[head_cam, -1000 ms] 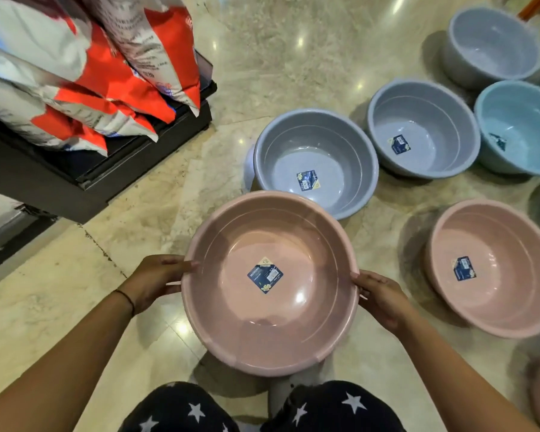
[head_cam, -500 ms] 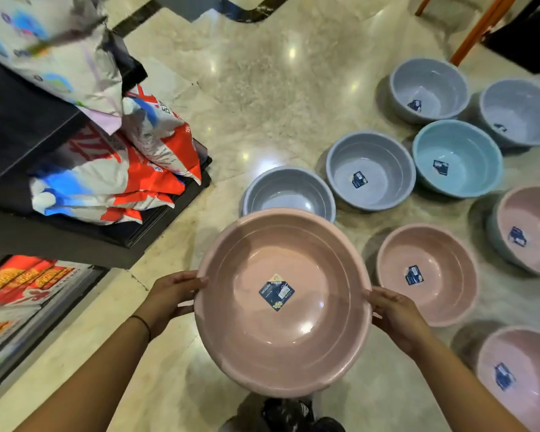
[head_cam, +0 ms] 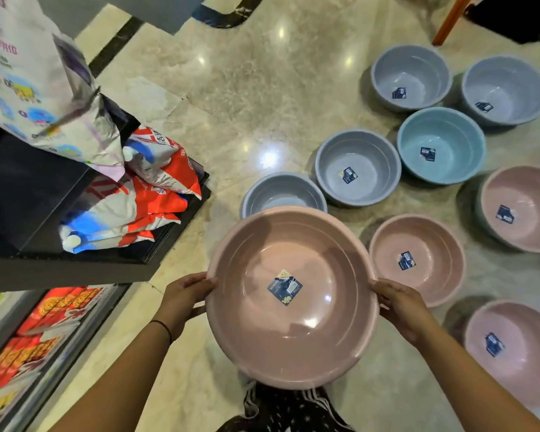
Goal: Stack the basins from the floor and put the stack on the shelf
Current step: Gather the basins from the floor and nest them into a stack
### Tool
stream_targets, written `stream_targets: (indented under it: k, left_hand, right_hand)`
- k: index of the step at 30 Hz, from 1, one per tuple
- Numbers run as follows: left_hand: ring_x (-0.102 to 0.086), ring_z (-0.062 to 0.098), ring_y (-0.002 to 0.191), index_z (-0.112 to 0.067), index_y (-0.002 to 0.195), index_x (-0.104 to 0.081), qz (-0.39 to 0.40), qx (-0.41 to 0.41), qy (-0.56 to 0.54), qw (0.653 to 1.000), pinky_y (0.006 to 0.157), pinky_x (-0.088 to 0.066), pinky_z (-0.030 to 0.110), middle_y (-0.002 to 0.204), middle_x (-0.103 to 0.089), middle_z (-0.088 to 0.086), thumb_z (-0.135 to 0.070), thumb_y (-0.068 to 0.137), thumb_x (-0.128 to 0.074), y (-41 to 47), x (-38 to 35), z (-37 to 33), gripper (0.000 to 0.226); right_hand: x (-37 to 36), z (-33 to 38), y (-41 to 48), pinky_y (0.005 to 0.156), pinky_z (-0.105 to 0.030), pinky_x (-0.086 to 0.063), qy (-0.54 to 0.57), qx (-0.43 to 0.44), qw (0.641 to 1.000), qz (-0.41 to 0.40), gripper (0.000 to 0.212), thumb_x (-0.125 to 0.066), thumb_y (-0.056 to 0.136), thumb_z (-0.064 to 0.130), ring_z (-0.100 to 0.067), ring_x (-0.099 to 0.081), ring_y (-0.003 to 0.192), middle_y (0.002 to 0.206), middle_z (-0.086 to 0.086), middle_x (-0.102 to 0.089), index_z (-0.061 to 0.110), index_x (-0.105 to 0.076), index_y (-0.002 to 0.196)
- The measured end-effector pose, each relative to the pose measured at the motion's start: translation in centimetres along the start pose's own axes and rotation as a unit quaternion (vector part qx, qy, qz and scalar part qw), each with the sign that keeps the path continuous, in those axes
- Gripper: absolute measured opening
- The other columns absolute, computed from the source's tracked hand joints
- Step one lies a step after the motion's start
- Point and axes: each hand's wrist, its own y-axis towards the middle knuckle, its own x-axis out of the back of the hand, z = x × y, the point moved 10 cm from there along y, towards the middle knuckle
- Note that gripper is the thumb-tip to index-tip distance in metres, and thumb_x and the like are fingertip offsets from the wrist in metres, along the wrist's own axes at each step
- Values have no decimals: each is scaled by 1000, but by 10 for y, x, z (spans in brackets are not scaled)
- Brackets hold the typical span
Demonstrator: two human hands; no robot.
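I hold a large pink basin (head_cam: pixel 293 332) level in the air in front of me. My left hand (head_cam: pixel 184 297) grips its left rim and my right hand (head_cam: pixel 399 307) grips its right rim. On the floor beyond and to the right stand several basins: a grey basin (head_cam: pixel 281 191) partly hidden behind the held one, a second grey basin (head_cam: pixel 359 166), a light blue basin (head_cam: pixel 440 145), and a smaller pink basin (head_cam: pixel 424 251). A dark shelf (head_cam: pixel 85 269) stands at the left.
The shelf carries red and white bags (head_cam: pixel 150 194) and a tall white bag (head_cam: pixel 28 73). Lower shelves hold red packets (head_cam: pixel 44 319). More grey basins (head_cam: pixel 412 76) and pink basins (head_cam: pixel 521 210) fill the right side. An orange furniture leg (head_cam: pixel 449 20) rises at the top right.
The pink basin has risen with both hands on it, and my view has lifted higher above the floor, so more basins and more of the shelf show.
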Motion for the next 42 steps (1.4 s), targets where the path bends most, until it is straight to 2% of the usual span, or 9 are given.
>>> stream_targets:
  k: [5,12,20,25,30,33,37,40,42]
  left_hand:
    - [-72,17,87,-18,101,-75,2,3,-5,1000,59,-57,25,90,-79,0,-9,85,-76,30,1,-14,19]
    - [-70,19,86,-15,101,-72,12,-6,-10,1000,62,-55,24,95,-75,5,-2,87,-71,86,1,-50,20]
    - [-66,13,82,-14,110,-64,-4,-48,16,999,62,-51,24,96,-69,0,-1,88,-70,177,-20,-98,27]
    - [-66,24,92,-16,112,-64,-14,-93,69,993,87,-55,41,108,-69,9,-5,87,-72,267,-55,-104,28]
    - [-67,30,105,-21,105,-67,-27,-150,130,980,96,-54,51,111,-70,8,-13,88,-70,345,-89,-102,18]
    - [-67,26,100,-23,105,-69,-36,-200,185,962,93,-56,49,102,-69,-1,-17,89,-69,381,-101,-99,17]
    - [-68,24,98,-15,109,-77,-64,-255,285,922,87,-52,33,109,-76,4,-19,89,-65,419,-112,-88,23]
    - [-70,23,103,-14,109,-79,-102,-309,343,881,85,-45,24,114,-77,3,-19,89,-68,433,-113,-78,23]
    - [-71,23,103,-14,113,-78,-102,-307,337,884,87,-45,24,118,-76,4,-20,87,-73,446,-111,-70,27]
  right_hand:
    - [-14,9,19,69,-33,-54,1,-4,1000,-16,8,-67,87,9,-16,-68,65,73,-6,-75,6,-75,89]
    - [-46,24,63,51,-21,-53,0,-13,999,-40,9,-66,87,6,-16,-63,60,69,-6,-69,4,-71,94]
    - [-76,48,140,46,-23,-48,-12,8,997,-72,14,-63,86,-1,-14,-60,50,63,-4,-64,10,-70,82]
    - [-90,50,220,63,-32,-52,-60,27,996,-61,13,-63,87,-1,-28,-57,77,86,-17,-61,7,-72,92]
    - [-85,41,306,65,-34,-56,-99,67,987,-104,12,-65,88,3,-27,-60,72,87,-19,-66,-2,-71,97]
    - [-86,36,343,70,-44,-55,-207,132,958,-150,11,-71,85,10,-27,-62,69,74,-20,-70,4,-72,75]
    - [-86,26,381,52,-33,-38,-325,221,904,-170,37,-76,81,22,-19,-46,49,42,2,-53,13,-59,49]
    - [-81,21,398,60,-29,-47,-346,285,876,-177,15,-76,82,23,-12,-63,62,65,0,-71,10,-77,77]
    - [-74,14,410,60,-18,-50,-279,285,901,-171,18,-76,83,22,0,-67,66,76,7,-73,11,-78,96]
